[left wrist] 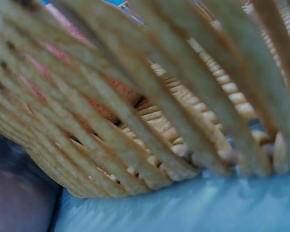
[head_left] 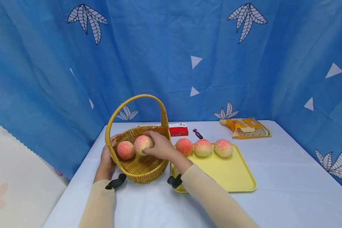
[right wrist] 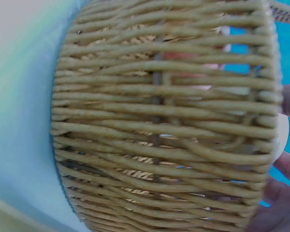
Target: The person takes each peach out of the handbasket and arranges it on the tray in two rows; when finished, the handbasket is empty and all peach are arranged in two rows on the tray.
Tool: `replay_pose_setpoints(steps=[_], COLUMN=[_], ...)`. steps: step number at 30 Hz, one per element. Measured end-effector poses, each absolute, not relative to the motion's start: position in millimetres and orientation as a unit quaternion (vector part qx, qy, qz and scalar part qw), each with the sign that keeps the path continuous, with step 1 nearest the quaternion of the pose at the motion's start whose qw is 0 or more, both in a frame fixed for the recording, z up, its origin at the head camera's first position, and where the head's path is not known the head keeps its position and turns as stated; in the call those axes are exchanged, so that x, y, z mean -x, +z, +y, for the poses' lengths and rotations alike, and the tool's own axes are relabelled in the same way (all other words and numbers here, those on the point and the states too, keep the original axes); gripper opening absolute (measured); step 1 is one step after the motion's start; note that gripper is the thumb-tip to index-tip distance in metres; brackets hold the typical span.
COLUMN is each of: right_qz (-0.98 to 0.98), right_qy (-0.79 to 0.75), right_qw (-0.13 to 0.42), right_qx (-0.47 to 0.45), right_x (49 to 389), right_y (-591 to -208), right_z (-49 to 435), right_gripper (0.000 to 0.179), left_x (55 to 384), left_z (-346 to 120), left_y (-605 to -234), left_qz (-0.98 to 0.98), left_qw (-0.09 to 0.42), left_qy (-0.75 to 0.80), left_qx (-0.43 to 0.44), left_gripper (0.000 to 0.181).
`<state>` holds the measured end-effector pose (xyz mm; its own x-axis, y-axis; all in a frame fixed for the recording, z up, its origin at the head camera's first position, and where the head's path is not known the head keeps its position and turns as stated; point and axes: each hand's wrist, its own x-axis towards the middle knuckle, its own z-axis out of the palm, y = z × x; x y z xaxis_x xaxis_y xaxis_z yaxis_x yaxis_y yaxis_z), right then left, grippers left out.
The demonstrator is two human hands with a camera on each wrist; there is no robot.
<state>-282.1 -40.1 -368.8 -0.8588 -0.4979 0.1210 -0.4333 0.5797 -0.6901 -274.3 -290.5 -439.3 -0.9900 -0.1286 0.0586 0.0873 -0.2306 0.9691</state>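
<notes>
My right hand (head_left: 161,146) grips a pale, pink-flecked peach (head_left: 142,144) inside the wicker basket (head_left: 142,179), thumb and fingers round its right side. Another peach (head_left: 125,150), a redder one, lies to the left in the basket, close beside the held one. At the basket's left side, my left hand (head_left: 106,159) holds the rim, with fingertips showing near the handle's foot. The left wrist view is filled by the wicker wall (left wrist: 135,116), red peach skin showing through the gaps. In the right wrist view, part of the held peach (right wrist: 282,133) shows past the rim.
Right of the basket lies a yellow tray (head_left: 228,177) with three peaches (head_left: 202,148) along its far edge. Behind are a red and white box (head_left: 179,130), a purple-wrapped candy (head_left: 198,134) and a yellow food packet (head_left: 249,128). A blue curtain (head_left: 165,57) hangs behind the table.
</notes>
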Motion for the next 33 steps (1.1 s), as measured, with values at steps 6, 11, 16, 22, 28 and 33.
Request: replay_pose_setpoints(steps=[6, 11, 16, 22, 28, 33], right_qz=[0.87, 0.862, 0.852, 0.829, 0.813, 0.82], right_qy=[-0.412, -0.43, -0.453, -0.498, -0.524, -0.518], right_qw=[0.042, 0.04, 0.035, 0.031, 0.021, 0.01], right_qx=[0.267, 0.264, 0.26, 0.254, 0.254, 0.244], right_x=[271.5, 263.1, 256.4, 249.3, 246.4, 241.7], right_y=[-361.6, -357.8, -357.5, -361.1, -365.8, -365.5], right_z=[-29.8, -20.4, -8.1, 15.1, 37.9, 54.6], right_gripper=[0.065, 0.066, 0.066, 0.067, 0.071, 0.068], left_x=[272.6, 269.5, 269.8, 274.8, 278.2, 277.3], left_z=[-289.4, -288.5, -289.2, -292.2, -292.8, -292.7], left_y=[-436.7, -433.8, -434.6, -442.5, -444.1, -442.3], left_qz=[-0.624, -0.631, -0.623, -0.623, -0.627, -0.623], left_qw=[0.069, 0.067, 0.063, 0.063, 0.06, 0.058], left_qy=[-0.778, -0.773, -0.779, -0.779, -0.776, -0.779], left_qx=[-0.025, -0.026, -0.02, -0.013, -0.032, -0.04], left_gripper=[0.045, 0.046, 0.046, 0.048, 0.047, 0.046])
